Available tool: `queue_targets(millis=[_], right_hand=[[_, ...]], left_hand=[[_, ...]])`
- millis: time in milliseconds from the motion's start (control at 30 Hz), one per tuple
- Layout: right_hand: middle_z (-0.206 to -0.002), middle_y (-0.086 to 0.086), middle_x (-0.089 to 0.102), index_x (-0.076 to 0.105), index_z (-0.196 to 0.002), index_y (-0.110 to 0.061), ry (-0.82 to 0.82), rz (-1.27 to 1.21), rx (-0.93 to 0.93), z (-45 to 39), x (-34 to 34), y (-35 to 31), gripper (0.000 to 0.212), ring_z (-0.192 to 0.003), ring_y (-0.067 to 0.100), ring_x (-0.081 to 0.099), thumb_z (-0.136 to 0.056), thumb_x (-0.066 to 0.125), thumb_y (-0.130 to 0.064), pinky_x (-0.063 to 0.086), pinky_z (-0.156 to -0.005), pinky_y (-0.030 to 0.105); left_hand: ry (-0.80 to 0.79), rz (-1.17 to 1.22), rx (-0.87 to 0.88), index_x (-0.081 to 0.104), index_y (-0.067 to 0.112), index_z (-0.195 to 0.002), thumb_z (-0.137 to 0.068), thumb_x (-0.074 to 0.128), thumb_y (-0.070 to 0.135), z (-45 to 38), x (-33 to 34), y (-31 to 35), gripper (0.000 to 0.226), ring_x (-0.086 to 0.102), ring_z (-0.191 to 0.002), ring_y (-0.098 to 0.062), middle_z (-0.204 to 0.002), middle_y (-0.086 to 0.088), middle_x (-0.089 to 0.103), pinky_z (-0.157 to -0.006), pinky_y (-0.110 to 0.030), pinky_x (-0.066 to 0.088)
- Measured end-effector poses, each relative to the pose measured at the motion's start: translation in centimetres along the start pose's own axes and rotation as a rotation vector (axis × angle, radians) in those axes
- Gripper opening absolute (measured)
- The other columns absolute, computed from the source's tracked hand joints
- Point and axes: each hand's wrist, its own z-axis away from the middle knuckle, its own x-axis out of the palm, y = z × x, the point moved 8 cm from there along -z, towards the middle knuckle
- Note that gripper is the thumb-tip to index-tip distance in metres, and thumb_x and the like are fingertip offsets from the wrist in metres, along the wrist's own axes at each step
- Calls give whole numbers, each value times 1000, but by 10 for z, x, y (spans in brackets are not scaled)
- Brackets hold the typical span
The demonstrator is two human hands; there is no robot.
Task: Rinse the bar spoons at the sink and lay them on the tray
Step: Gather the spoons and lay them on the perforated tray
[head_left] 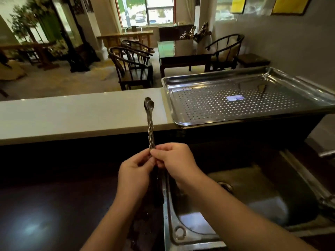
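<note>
Here, just below the middle of the frame, both hands meet on the bar spoons (149,122): the left hand (135,172) and the right hand (176,162) each pinch the lower end of the twisted shafts between curled fingertips, so the spoons stand nearly upright with their bowls at the top, in front of the pale counter (72,113). Two bowls seem to overlap there, so it is likely a pair held together, though the exact count is hard to tell.

These look like thin, stiff metal and probably weigh little. The twisted shaft should give the fingers some purchase, but wet steel is slippery, and two held as one may slide against each other or splay. A hold on the middle of the shafts would likely steady them better than this end pinch; bending or breaking seems no concern, dropping with a clatter the main one.

The sink (253,196) lies at lower right, its steel basin below the right forearm, with part of a tap at the right edge. The tray (208,82), perforated and shiny, sits at middle right on the raised ledge, with nothing lying in it. The worktop at lower left is dark and glossy. Beyond the counter, the upper half shows a room with dark wooden chairs, tables and a bright window.
</note>
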Motion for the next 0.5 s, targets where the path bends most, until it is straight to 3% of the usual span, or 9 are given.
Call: queue_targets(millis=[67,200,300,500], right_hand=[[-77,8,73,73,-90,-7,0,14,-63,-1,-17,-38,8,-64,11,63,-82,73,-9,52,-56,19],[-68,4,70,69,-81,-11,-2,-21,-122,-9,-61,-94,8,-56,8,63,-80,75,-7,54,-55,17],[-62,2,71,70,-81,-8,19,-37,-148,-17,-97,-123,7,-51,6,65,-79,76,-5,51,-50,17],[-59,7,67,67,-76,-4,76,-22,-101,-35,-158,-144,10,-41,7,58,-76,76,0,48,-43,17]], left_hand=[[-15,11,54,73,29,-97,-88,60,2,-5,19,33,31,72,-92,-12,-93,3,77,-83,-28,55],[-48,-125,158,67,37,-88,-90,62,9,-19,68,89,29,72,-77,-4,-81,6,76,-70,-18,57],[-68,-202,191,69,28,-90,-91,59,8,-30,106,114,22,72,-73,-7,-77,2,75,-67,-23,57],[-94,-277,131,67,26,-85,-91,56,9,-48,171,124,22,67,-64,-9,-73,0,69,-57,-22,56]])
